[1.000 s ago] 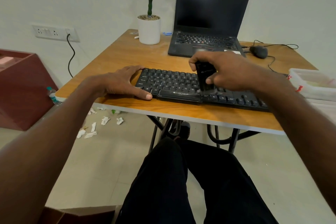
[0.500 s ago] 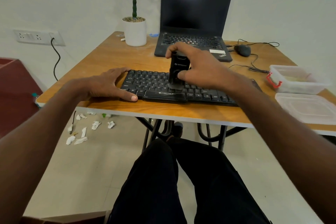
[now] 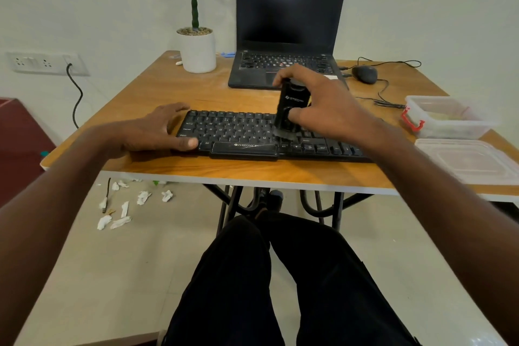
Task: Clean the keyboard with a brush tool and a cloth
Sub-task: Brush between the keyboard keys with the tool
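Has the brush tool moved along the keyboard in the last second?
Yes. The brush tool has shifted left along the keyboard: earlier it stood past the spacebar's right end, now over it.

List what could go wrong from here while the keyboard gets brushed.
1. The right hand grips the black brush tool upright on the black Zebronics keyboard; hard pressure might pop a keycap.
2. The left hand braces only the keyboard's left end, so the right end could skid toward the clear plastic container with the red latch.
3. Swept dust may land on the open black laptop just behind.
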`<state>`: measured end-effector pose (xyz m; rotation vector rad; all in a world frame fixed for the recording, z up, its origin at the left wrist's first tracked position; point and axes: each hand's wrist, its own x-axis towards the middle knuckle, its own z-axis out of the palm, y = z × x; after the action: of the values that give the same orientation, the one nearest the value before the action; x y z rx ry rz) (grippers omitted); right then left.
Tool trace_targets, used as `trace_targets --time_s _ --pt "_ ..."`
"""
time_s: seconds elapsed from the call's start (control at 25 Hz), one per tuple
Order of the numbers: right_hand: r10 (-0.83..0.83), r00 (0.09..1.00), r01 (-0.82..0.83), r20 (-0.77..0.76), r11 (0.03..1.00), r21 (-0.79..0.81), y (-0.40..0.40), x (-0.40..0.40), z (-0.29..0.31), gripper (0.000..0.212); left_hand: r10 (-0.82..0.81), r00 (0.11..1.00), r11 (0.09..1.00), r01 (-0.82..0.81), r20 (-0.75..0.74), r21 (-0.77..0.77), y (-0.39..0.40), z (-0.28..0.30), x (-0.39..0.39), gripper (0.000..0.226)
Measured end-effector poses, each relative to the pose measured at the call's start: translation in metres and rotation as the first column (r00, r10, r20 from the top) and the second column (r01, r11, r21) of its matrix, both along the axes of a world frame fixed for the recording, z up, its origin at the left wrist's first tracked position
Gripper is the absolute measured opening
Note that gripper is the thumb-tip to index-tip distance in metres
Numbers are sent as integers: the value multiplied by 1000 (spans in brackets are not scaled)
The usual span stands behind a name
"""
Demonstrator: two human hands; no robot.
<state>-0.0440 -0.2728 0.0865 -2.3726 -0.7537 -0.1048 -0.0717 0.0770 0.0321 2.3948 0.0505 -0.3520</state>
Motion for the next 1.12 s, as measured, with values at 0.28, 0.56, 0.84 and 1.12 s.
trace_targets --time_s 0.28,0.56,0.84,1.12 --pt "184 982 -181 45 982 -61 1 -6 -7 56 -263 957 906 202 121 371 -54 -4 18 148" --pt "77 983 -53 169 988 -142 -13 -1 -9 59 -233 961 913 163 150 375 -55 -2 15 149" --pt "-145 983 167 111 958 -232 -46 10 0 46 -222 967 907 158 126 390 -57 1 14 151" --pt "-125 984 157 131 948 -277 -45 1 2 50 -228 966 905 162 126 393 -58 -1 15 152"
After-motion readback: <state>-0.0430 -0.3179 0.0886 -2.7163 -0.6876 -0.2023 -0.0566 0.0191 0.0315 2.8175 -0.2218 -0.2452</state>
